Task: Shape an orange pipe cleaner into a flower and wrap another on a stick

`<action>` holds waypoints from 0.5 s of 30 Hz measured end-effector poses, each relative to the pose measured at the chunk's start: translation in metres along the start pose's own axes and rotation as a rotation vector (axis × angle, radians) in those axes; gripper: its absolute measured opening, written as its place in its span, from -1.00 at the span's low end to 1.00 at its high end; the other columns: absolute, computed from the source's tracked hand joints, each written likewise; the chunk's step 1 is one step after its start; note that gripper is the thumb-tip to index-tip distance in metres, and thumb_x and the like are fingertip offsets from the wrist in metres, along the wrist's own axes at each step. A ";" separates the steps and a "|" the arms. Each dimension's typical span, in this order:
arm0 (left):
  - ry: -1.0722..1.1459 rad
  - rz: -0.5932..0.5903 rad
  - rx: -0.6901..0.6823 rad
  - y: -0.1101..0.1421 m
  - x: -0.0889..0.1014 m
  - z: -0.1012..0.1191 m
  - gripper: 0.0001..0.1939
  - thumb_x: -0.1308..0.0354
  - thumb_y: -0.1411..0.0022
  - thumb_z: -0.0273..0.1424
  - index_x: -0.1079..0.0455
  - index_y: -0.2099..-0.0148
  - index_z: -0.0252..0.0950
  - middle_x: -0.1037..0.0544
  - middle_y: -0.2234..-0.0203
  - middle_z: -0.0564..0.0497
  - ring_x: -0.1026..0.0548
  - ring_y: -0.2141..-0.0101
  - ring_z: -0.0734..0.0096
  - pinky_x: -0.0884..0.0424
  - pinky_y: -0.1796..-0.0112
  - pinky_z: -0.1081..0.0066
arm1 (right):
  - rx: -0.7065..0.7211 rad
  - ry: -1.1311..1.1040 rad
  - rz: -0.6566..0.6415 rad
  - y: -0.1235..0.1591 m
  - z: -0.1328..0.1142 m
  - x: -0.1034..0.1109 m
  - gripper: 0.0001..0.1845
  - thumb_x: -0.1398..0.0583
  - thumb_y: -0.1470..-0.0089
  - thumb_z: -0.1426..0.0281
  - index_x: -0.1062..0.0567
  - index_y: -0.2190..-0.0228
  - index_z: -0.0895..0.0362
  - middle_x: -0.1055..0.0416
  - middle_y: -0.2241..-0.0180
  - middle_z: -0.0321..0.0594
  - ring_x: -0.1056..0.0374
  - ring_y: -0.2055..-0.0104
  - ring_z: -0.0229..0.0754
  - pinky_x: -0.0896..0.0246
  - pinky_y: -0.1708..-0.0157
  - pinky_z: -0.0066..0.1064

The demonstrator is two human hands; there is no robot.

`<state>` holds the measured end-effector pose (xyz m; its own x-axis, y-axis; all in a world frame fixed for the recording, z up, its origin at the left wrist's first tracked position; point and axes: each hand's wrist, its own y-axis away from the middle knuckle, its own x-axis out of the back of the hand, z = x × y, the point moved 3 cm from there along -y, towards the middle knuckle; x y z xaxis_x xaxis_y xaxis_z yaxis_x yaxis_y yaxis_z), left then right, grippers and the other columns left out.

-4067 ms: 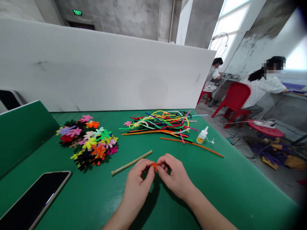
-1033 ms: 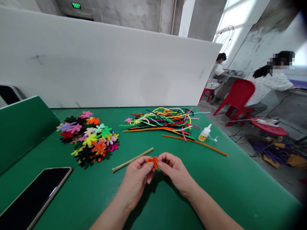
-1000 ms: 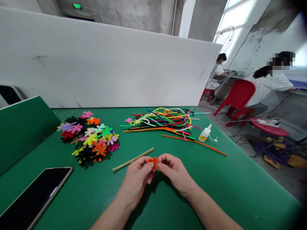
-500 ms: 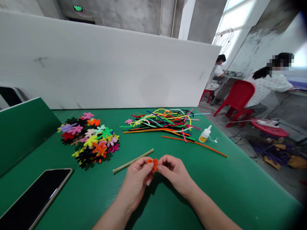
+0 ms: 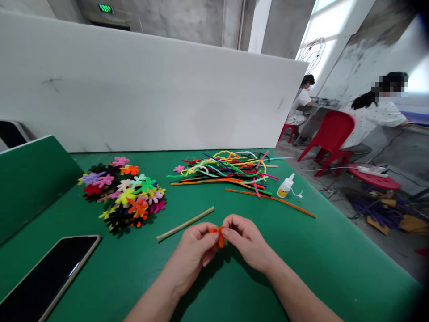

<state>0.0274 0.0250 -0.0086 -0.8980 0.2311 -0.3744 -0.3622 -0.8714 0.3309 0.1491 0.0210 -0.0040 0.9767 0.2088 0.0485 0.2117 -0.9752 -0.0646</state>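
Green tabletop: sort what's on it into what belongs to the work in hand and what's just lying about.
Belongs, by the look of it:
- orange fuzzy piece, pinched by left hand and right hand
- fuzzy flowers
- heaped fuzzy stems
- loose orange stem

Probably just lying about:
- phone
- pale green stick, use unclear
- small bottle, possibly glue

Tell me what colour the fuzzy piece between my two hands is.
The small looped fuzzy piece is orange, best seen in the head view.
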 end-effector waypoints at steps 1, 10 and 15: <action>0.006 -0.007 0.021 0.000 0.000 0.000 -0.89 -0.18 0.08 -0.45 -0.32 0.54 -0.38 -0.34 0.71 0.12 -0.14 0.72 0.70 0.06 0.71 0.64 | -0.013 -0.016 -0.002 0.000 0.001 0.000 -0.83 -0.10 0.04 0.37 -0.27 0.59 0.16 -0.14 0.64 -0.39 -0.02 0.58 -0.35 0.08 0.57 -0.50; 0.106 -0.031 0.038 -0.003 0.003 -0.004 -0.90 -0.20 0.06 -0.43 -0.39 0.47 -0.39 -0.35 0.70 0.10 -0.22 0.68 0.67 -0.02 0.69 0.65 | -0.066 -0.142 0.012 -0.003 0.003 0.003 -0.78 -0.12 0.04 0.29 -0.31 0.58 0.17 -0.12 0.65 -0.40 0.02 0.60 -0.36 0.13 0.59 -0.51; 0.199 -0.009 -0.022 -0.003 0.003 -0.001 -0.92 -0.20 0.04 -0.48 -0.40 0.40 -0.38 -0.38 0.63 0.09 -0.28 0.61 0.66 -0.17 0.59 0.64 | -0.031 -0.039 -0.008 -0.002 0.000 0.005 -0.80 -0.12 0.03 0.31 -0.37 0.54 0.20 -0.17 0.60 -0.35 -0.04 0.55 -0.34 0.08 0.54 -0.49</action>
<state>0.0258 0.0278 -0.0119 -0.8270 0.1502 -0.5417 -0.3621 -0.8794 0.3090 0.1537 0.0237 -0.0038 0.9757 0.2188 0.0102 0.2191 -0.9751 -0.0337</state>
